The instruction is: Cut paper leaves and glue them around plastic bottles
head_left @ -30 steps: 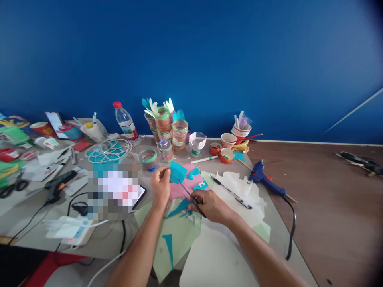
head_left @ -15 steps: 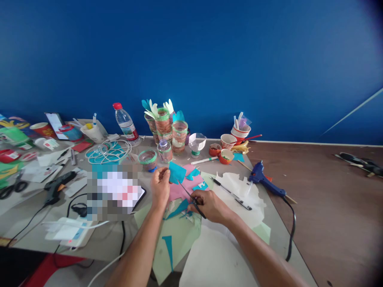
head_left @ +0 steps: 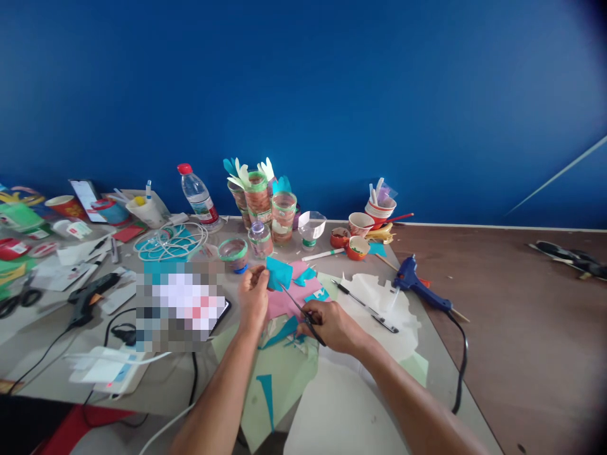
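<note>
My left hand [head_left: 255, 291] pinches the left edge of a small blue piece of paper [head_left: 279, 273]. My right hand [head_left: 331, 323] grips a pair of dark-handled scissors [head_left: 310, 321], whose tips touch or nearly touch the paper's lower edge. Below the hands lie blue offcuts [head_left: 286, 332] and a long blue sliver [head_left: 266, 398] on pale green paper [head_left: 279, 385]. Behind the scissors, pink paper [head_left: 284, 303] carries more blue scraps. A black pen [head_left: 355, 294] rests on torn white paper [head_left: 398, 303] to the right.
A blue glue gun [head_left: 422, 284] lies at the table's right edge, its cord hanging down. Decorated jars [head_left: 283, 218] and a water bottle [head_left: 202, 201] stand at the back. A phone [head_left: 190, 303], a power strip [head_left: 121, 373] and a black glue gun [head_left: 92, 297] are on the left.
The blue paper has turned slightly in my left hand. Both hands keep nearly the same place, and the whole view has shifted a little.
</note>
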Motion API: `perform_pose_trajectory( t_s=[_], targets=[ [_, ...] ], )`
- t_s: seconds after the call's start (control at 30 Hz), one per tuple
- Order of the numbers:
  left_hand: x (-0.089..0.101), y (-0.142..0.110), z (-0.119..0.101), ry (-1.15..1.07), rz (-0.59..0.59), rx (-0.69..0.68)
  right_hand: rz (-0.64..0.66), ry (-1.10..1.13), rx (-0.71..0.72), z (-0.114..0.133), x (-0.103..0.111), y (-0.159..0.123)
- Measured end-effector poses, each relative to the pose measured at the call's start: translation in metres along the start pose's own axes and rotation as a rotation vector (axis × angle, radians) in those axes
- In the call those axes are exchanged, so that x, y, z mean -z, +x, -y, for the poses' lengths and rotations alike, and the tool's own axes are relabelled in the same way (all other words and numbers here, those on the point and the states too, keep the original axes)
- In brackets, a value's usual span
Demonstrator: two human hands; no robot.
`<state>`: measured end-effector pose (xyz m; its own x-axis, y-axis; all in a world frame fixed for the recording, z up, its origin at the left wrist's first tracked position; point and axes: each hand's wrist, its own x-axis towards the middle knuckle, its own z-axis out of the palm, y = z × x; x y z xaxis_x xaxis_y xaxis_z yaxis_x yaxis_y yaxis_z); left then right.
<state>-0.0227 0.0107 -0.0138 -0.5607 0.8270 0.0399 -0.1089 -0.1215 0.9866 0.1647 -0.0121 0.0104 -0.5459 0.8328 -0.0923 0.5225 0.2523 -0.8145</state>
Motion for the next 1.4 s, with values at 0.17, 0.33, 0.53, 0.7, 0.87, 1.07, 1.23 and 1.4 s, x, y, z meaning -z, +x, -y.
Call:
perform_pose_trajectory(
  t_s=[0.17,0.33,0.53,0.7,0.87,1.07,1.23,1.4],
  targets=[
    [0.001,-0.001,0.002,0.019,0.032,-0.018,-0.010,-0.012,0.014,-0.002,-0.001,0.001],
    [-0.001,-0.004,0.000,0.052,0.049,-0.028,-0.017,-0.009,0.011,-0.002,0.000,0.000],
    [-0.002,-0.005,-0.001,0.063,0.059,-0.038,-0.007,-0.012,0.000,-0.001,0.001,0.001],
    [-0.001,-0.004,0.001,0.063,0.055,-0.034,0.004,0.029,-0.008,-0.003,0.002,0.001],
    [0.000,-0.003,0.003,0.065,0.065,-0.017,0.009,0.053,0.000,-0.004,0.001,0.001],
    [-0.006,-0.010,0.002,0.033,0.082,-0.014,-0.003,0.033,0.007,-0.001,0.002,0.001],
    [-0.009,-0.014,0.004,0.029,0.073,0.025,-0.015,0.027,0.022,-0.001,0.001,0.001],
    [-0.011,-0.016,0.006,-0.038,0.085,0.051,-0.008,0.027,0.020,0.000,0.002,0.001]
  ],
)
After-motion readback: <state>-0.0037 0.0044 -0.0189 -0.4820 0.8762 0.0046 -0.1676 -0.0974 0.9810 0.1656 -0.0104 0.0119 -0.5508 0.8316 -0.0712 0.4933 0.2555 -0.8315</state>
